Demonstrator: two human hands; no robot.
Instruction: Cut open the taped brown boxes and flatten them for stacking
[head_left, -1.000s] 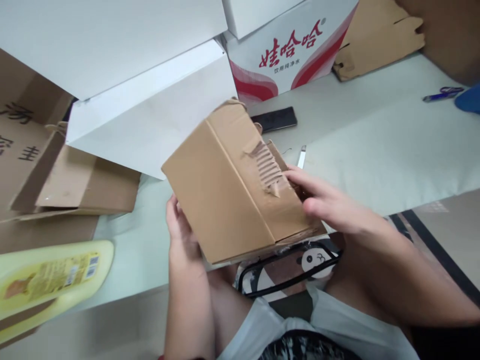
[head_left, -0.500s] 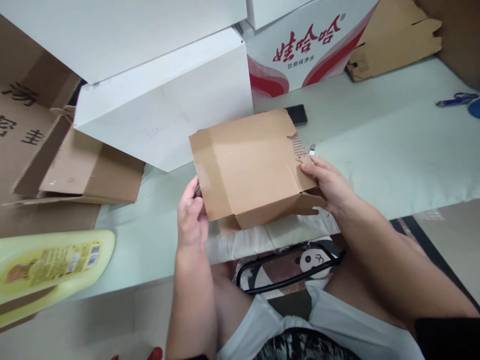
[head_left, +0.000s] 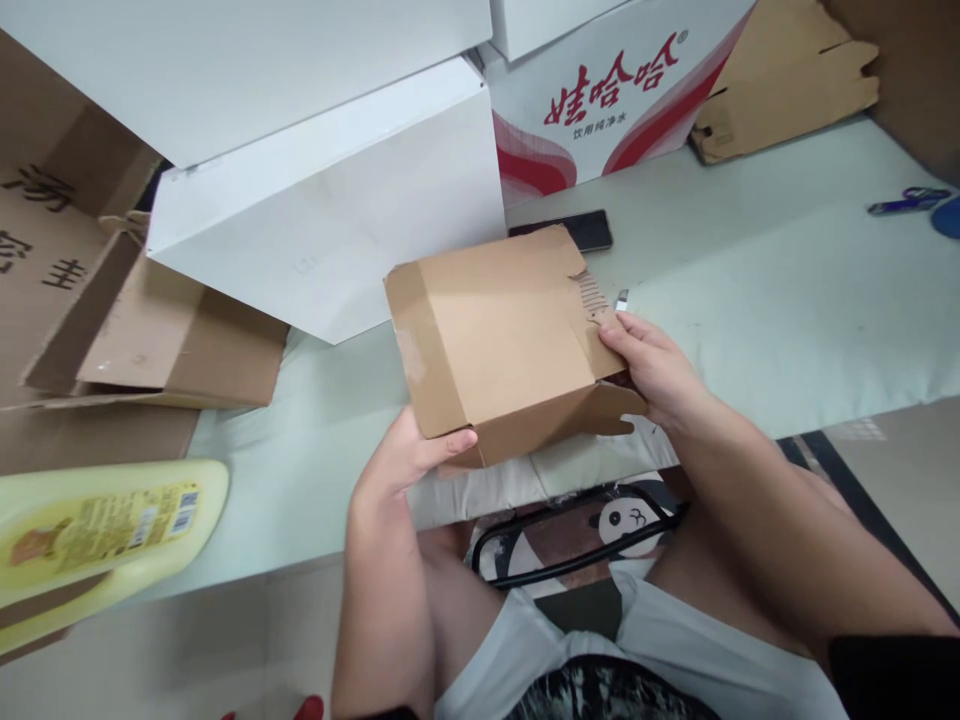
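Observation:
A brown cardboard box [head_left: 510, 335], partly folded with loose flaps, is held up between both hands over the front edge of the table. My left hand [head_left: 409, 450] grips its lower left corner, thumb along the front edge and fingers hidden beneath. At the right side, my right hand [head_left: 652, 365] pinches the box near a torn, ridged edge, its thumb on top. One notched flap hangs toward me below that hand. Just behind the box lies a black phone [head_left: 592, 231], partly covered. A small white and metal piece [head_left: 622, 299] rests beside the right fingers.
White boxes [head_left: 337, 200] and a red-and-white carton [head_left: 600, 110] stand along the back. Flattened cardboard [head_left: 787, 90] leans at the back right, near purple-handled scissors [head_left: 911, 201]. An open carton [head_left: 180, 330] and a yellow bottle [head_left: 112, 530] are at left on the pale green tabletop [head_left: 810, 300].
My left hand has moved from the box's left side down to its lower left corner, thumb now over the front edge. The box has shifted slightly, uncovering more of the phone.

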